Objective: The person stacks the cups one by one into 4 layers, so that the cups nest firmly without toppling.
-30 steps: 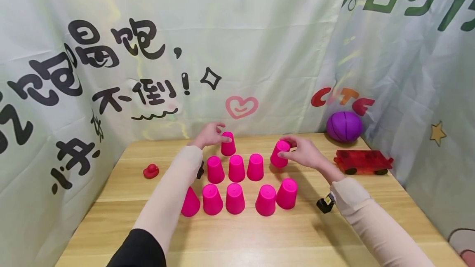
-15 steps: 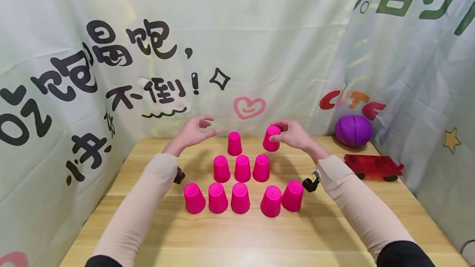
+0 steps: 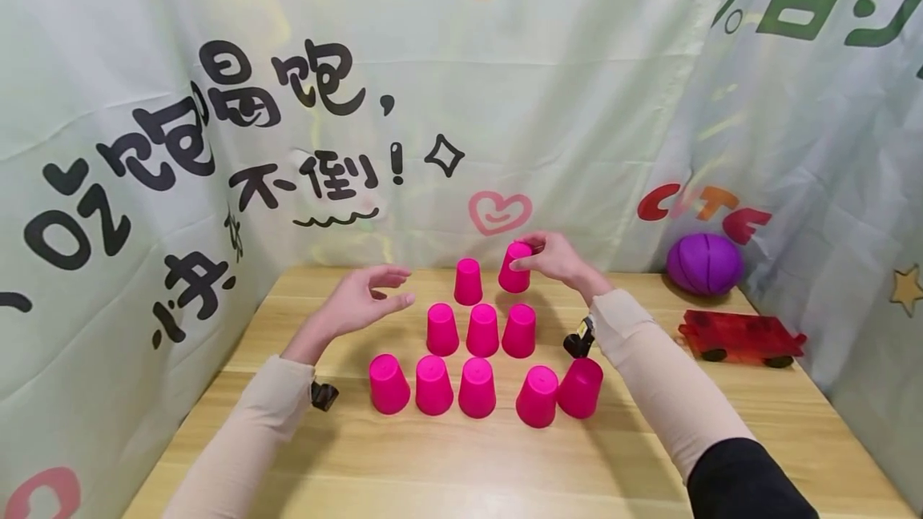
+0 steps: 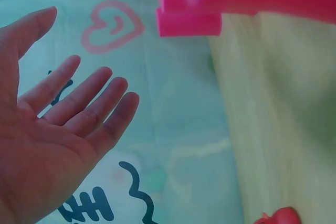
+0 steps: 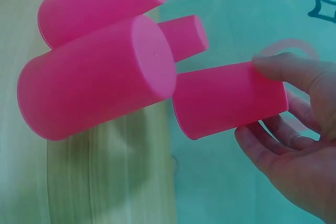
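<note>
Near the back of the table my right hand (image 3: 555, 257) pinches an upside-down pink cup (image 3: 515, 269) between thumb and fingers; the right wrist view shows this held cup (image 5: 226, 98) gripped near its base end. Just left of it stands another pink cup (image 3: 468, 282). In front of these is a row of three pink cups (image 3: 482, 330), and nearer still a row of several pink cups (image 3: 434, 385) with a gap in it. My left hand (image 3: 364, 299) hovers left of the cups with relaxed, spread fingers and holds nothing; its bare palm (image 4: 47, 156) shows in the left wrist view.
A purple ball (image 3: 704, 264) and a red toy cart (image 3: 743, 338) sit at the table's right rear. A red toy (image 4: 283, 216) appears low in the left wrist view. Printed cloth (image 3: 577, 102) hangs behind the wooden table (image 3: 404, 471).
My left hand has let go of the back-left cup and drawn away left and toward me. My right hand has carried its cup leftward and back, closer to that cup.
</note>
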A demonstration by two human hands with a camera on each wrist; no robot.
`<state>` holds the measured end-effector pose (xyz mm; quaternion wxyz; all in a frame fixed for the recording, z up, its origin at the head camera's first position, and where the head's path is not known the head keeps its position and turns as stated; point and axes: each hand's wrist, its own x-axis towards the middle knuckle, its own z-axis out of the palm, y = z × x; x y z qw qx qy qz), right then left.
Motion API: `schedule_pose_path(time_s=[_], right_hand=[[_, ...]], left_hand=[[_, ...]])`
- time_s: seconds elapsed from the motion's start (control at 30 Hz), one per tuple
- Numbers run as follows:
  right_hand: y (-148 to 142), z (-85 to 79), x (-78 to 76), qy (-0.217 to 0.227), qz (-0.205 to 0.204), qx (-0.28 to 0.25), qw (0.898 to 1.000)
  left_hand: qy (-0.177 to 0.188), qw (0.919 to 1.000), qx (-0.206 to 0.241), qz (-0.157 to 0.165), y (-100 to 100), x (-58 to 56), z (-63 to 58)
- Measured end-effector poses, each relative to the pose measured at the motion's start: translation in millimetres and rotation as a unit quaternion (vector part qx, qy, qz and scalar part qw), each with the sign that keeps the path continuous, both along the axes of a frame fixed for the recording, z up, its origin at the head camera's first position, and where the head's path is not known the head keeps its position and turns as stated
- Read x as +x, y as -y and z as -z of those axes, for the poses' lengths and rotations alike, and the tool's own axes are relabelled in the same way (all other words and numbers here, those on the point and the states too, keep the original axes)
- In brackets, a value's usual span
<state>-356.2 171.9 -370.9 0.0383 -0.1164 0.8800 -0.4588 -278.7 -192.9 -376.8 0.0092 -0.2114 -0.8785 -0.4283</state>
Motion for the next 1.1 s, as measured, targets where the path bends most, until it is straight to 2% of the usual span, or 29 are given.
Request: schedule_pose_path(time_s=[0.27, 0.53, 0.77, 0.97, 1.1], right_hand=[[9, 16.4, -13.4, 0.014, 0.001, 0.006, 1.000], [18, 29.2, -19.6, 0.027, -0.012, 0.025, 0.999], [19, 34.5, -20.4, 0.045, -0.009, 0.031, 0.998], [21, 38.0, -21.3, 0.045, -0.012, 0.022, 0.999], [22, 40.0, -20.1, 0.049, -0.014, 0.028, 0.998]], left_hand=[[0.023, 0.9997, 0.002, 0.009, 13, 29.2, 18.6], [0.029, 0.9995, 0.007, 0.002, 29, 50.8, 35.5], [0.036, 0.9992, 0.012, 0.015, 39, 63.0, 51.4], [0.046, 0.9987, 0.011, 0.016, 42, 71.3, 59.5], [0.051, 0.9982, 0.014, 0.030, 43, 76.1, 63.7]])
